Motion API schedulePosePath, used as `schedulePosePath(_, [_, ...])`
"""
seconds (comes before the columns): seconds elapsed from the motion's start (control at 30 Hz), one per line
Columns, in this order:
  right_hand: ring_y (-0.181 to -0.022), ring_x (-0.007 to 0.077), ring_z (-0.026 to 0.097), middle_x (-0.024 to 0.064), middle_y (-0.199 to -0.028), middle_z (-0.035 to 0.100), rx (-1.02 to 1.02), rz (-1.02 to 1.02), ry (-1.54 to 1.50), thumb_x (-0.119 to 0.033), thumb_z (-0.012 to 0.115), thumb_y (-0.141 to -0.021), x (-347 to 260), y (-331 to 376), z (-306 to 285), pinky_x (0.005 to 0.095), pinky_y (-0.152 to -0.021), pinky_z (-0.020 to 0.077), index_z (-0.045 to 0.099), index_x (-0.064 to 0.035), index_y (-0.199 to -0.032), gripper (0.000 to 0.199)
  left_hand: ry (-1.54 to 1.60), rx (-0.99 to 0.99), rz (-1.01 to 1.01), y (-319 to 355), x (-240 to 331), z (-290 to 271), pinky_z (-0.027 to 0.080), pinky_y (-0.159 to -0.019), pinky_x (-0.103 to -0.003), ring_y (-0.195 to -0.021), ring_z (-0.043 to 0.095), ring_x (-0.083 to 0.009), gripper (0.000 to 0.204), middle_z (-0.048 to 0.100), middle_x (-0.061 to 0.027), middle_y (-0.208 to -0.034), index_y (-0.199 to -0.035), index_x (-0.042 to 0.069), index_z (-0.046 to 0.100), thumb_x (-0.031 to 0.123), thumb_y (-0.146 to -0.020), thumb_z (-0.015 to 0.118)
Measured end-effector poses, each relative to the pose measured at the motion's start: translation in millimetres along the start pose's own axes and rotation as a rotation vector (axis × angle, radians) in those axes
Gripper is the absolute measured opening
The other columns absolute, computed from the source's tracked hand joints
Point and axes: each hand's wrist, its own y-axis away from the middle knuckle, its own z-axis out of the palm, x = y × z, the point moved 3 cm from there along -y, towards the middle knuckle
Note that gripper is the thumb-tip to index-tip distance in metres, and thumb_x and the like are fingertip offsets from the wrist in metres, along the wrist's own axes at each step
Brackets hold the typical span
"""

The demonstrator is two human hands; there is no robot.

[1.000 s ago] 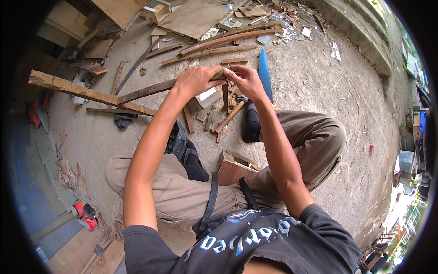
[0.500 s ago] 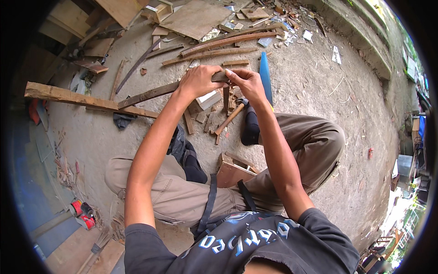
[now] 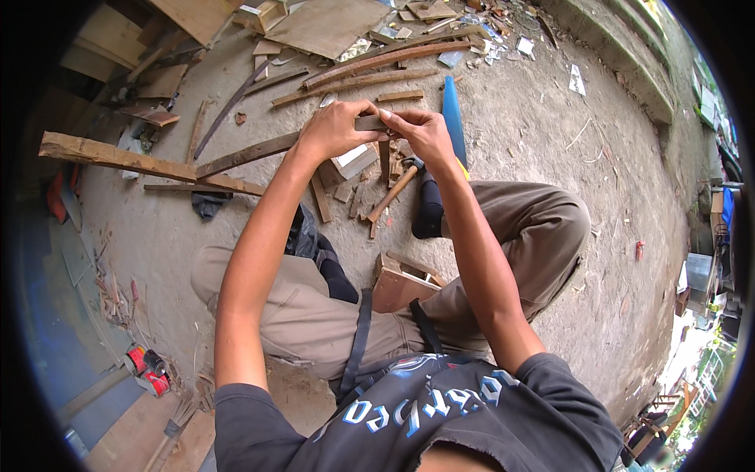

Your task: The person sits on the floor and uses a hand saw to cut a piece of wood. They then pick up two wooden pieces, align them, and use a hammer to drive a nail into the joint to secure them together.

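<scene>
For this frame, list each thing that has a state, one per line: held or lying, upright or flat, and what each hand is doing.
Left hand: closed in a grip on the small wood strip.
Right hand: closed on the same strip's other end.
Small wood strip: held between both hands, roughly level, off the ground.
Hammer: lying on the ground, untouched.
Blue saw blade: lying flat on the ground.
Long plank: lying on the ground.
Red cans: lying on their sides.

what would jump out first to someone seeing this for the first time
Both hands meet at top centre, the left hand and right hand gripping a small dark piece of wood between them. Just beyond lies a blue blade-like strip on the dirt, and a long rough plank stretches out to the left among scattered wood scraps.
</scene>
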Motion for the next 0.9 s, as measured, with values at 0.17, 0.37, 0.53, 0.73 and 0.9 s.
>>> schedulePosePath(0.17, [-0.078, 0.0103, 0.064, 0.0088, -0.088, 0.073, 0.028, -0.028, -0.019, -0.034, 0.073, -0.087, -1.0, 10.8, 3.8, 0.0231, -0.066, 0.0494, 0.073, 0.0009, -0.106, 0.04, 0.039, 0.017, 0.071, 2.5, 5.6, 2.1, 0.053, -0.073, -0.038, -0.082, 0.07, -0.0285, 0.044, 0.072, -0.0128, -0.09, -0.104, 0.009, 0.069, 0.039, -0.074, 0.081])
schedulePosePath(0.37, [-0.078, 0.0095, 0.064, 0.0078, -0.091, 0.072, 0.029, -0.001, 0.014, -0.035, 0.071, -0.089, 4.3, 7.3, 6.1, 0.023, -0.064, 0.0496, 0.071, 0.0018, -0.11, 0.042, -0.006, 0.08, 0.071, 6.0, 1.9, 4.1, 0.053, -0.071, -0.04, -0.082, 0.069, -0.0321, 0.038, 0.072, -0.0135, -0.09, -0.103, 0.01, 0.069, 0.035, -0.077, 0.078])
schedulePosePath(0.53, [-0.084, 0.0103, 0.065, 0.0073, -0.096, 0.072, 0.048, 0.02, -0.012, -0.032, 0.07, -0.091, -4.8, 10.4, 8.5, 0.0246, -0.076, 0.0517, 0.07, 0.0027, -0.112, 0.041, -0.047, 0.171, 0.105, 5.3, 0.2, 10.7, 0.052, -0.07, -0.043, -0.082, 0.068, -0.0343, 0.034, 0.071, -0.0141, -0.089, -0.103, 0.012, 0.07, 0.034, -0.078, 0.077])
schedulePosePath(0.73, [-0.073, 0.0108, 0.064, 0.0073, -0.088, 0.073, 0.215, -0.249, 0.115, -0.021, 0.065, -0.094, -6.2, -8.0, -16.1, 0.026, -0.067, 0.0518, 0.071, 0.0028, -0.103, 0.026, -0.022, 0.175, 0.1, 0.1, 3.0, 8.9, 0.053, -0.074, -0.042, -0.089, 0.068, -0.0348, 0.04, 0.071, -0.0172, -0.093, -0.105, 0.01, 0.07, 0.036, -0.075, 0.078])
schedulePosePath(0.9, [-0.087, 0.0184, 0.068, 0.015, -0.104, 0.07, 0.215, -0.419, -0.025, -0.008, 0.06, -0.096, -48.8, -8.6, -9.1, 0.0289, -0.077, 0.0559, 0.058, 0.0031, -0.121, 0.027, -0.019, 0.163, 0.067, -2.0, 2.3, 5.6, 0.054, -0.077, -0.042, -0.089, 0.069, -0.0336, 0.045, 0.071, -0.0161, -0.093, -0.106, 0.011, 0.071, 0.042, -0.074, 0.08])
